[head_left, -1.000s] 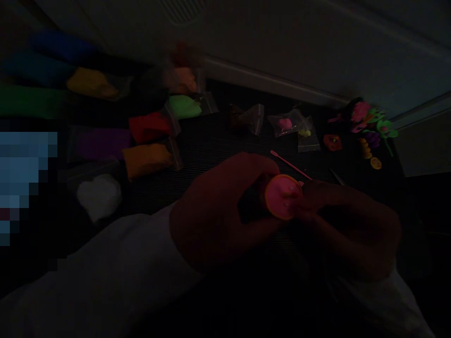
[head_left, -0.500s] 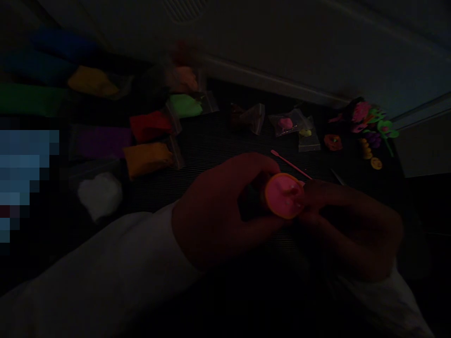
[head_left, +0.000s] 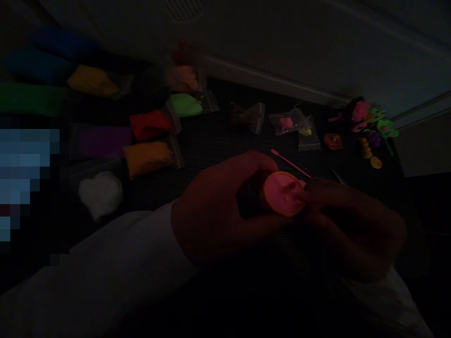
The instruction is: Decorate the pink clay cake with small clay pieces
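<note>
- Compared with a second ago, the right hand (head_left: 359, 225) sits slightly farther right, its fingertips a little higher at the right edge of the orange-rimmed pink clay piece (head_left: 276, 192).
- More of the pink face shows now, with small raised bits near its middle; this suggests fine handwork on that surface, continuing rather than finished.
- Left hand (head_left: 214, 206): nearly unmoved, thumb and fingers clamped around the sides of the piece, which is held above the tabletop (head_left: 207, 145), face toward the camera.
- Right thumb and index finger are close together; whether they pinch anything, I cannot tell in this dark.
- Just beyond the hands lies a pink modelling tool (head_left: 291, 162), apart from the piece; farther back are clear bags with a pink lump (head_left: 285, 123) and a yellow bit (head_left: 306, 132).
- No brand, label or writing is readable, on the orange clay bag (head_left: 148, 158) or elsewhere; the small yellow disc (head_left: 376, 162) carries marks too dim to make out.
</note>
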Tool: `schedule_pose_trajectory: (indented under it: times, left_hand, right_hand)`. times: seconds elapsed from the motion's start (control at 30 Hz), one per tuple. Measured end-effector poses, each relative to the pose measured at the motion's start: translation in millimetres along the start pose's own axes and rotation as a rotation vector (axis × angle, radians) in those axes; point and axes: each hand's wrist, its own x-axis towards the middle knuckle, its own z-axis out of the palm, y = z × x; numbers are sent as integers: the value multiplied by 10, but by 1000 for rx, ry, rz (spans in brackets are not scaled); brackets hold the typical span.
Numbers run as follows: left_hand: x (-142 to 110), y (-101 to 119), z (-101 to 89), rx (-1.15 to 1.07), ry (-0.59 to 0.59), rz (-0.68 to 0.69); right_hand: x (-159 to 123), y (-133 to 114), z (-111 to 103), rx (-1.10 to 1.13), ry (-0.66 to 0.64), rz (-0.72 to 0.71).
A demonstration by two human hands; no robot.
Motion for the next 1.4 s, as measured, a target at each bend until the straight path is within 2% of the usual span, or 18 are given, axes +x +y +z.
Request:
schedule_pose_trajectory:
  times: [0.47, 0.6, 0.97, 1.17, 1.4]
  left_hand:
    - [5, -6, 2, -25, -13, -22]
    - [10, 4, 2, -10, -16, -22]
    - [17, -9, 2, 49, 44, 63]
    - [6, -36, 0, 81, 58, 144]
    - [4, -32, 9, 87, 64, 140]
  right_hand:
    - [24, 4, -14, -18, -52, -45]
    - [27, 39, -22, -13, -90, -102]
    - [4, 56, -17, -41, -30, -126]
    - [52, 107, 2, 62, -55, -223]
    - [28, 102, -1, 44, -13, -218]
